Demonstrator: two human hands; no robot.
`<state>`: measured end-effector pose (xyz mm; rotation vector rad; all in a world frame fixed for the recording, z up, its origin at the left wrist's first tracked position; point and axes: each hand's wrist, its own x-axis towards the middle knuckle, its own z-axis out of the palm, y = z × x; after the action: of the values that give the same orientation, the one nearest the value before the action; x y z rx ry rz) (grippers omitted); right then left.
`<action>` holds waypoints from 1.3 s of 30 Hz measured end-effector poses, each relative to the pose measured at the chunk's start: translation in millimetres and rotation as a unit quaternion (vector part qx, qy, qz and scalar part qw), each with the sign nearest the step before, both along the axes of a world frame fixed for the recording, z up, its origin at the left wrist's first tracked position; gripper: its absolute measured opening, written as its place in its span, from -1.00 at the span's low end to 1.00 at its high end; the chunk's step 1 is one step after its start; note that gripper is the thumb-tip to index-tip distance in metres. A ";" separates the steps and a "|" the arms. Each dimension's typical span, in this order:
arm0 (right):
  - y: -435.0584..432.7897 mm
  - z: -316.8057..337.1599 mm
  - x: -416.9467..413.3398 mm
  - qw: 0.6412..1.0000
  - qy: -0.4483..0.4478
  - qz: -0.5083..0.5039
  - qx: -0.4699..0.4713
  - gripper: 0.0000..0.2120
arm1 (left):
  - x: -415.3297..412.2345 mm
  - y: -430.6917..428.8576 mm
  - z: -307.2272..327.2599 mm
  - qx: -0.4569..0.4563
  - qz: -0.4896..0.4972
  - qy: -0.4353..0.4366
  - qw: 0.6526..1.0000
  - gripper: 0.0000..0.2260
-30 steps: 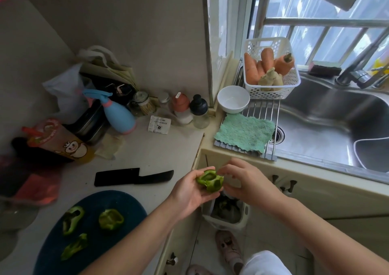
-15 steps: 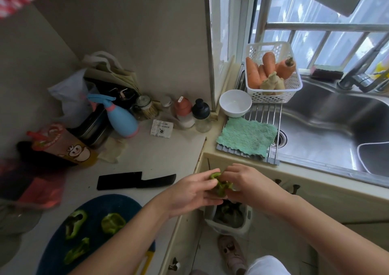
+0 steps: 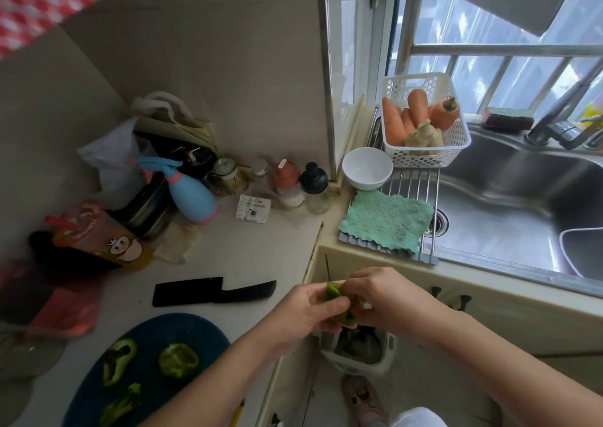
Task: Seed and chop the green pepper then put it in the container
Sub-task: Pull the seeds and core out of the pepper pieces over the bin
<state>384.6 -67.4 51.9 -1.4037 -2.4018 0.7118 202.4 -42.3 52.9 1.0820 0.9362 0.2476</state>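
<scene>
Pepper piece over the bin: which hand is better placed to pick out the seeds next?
Right, probably. The left hand grips the pepper piece and steadies it, while the right hand pinches at its inner side above the bin.

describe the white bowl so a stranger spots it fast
Find the steel sink under the window. At its left edge, the white bowl sits between the carrot basket and the green cloth. It alone is round, plain and empty.

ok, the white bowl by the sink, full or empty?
Empty. The round white bowl stands upright beside the white perforated plastic basket, and its bare inside shows down to the bottom.
</scene>
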 end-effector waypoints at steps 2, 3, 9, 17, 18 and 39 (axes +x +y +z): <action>1.4 -0.1 -2.5 1.000 0.006 -0.008 0.002 -0.86 | -0.2 0.7 -0.1 0.007 0.004 0.008 1.000 -0.81; 2.3 -0.2 -3.8 1.000 0.009 -0.011 0.005 -0.86 | -0.2 1.3 0.0 0.007 0.006 0.008 1.000 -0.83; 1.4 0.5 -10.9 0.999 0.026 -0.031 0.026 -0.82 | -3.9 5.1 0.4 0.000 0.019 0.003 1.000 -0.74; 5.5 1.3 -17.9 0.995 0.045 -0.087 0.003 -0.84 | -4.6 8.8 0.4 0.012 0.036 0.000 0.999 -0.73; 6.3 2.7 -18.0 0.994 0.047 -0.096 -0.002 -0.84 | -4.0 8.9 0.9 0.015 0.042 -0.002 0.999 -0.71; -1.3 -0.5 8.2 0.863 0.289 -0.411 -0.058 -0.80 | 9.7 -0.7 -4.6 -0.076 0.165 -0.142 0.973 -0.54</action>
<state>392.8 -68.7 51.4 -1.7365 -1.1564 0.8615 212.1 -43.0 48.3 0.7218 0.8571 0.5808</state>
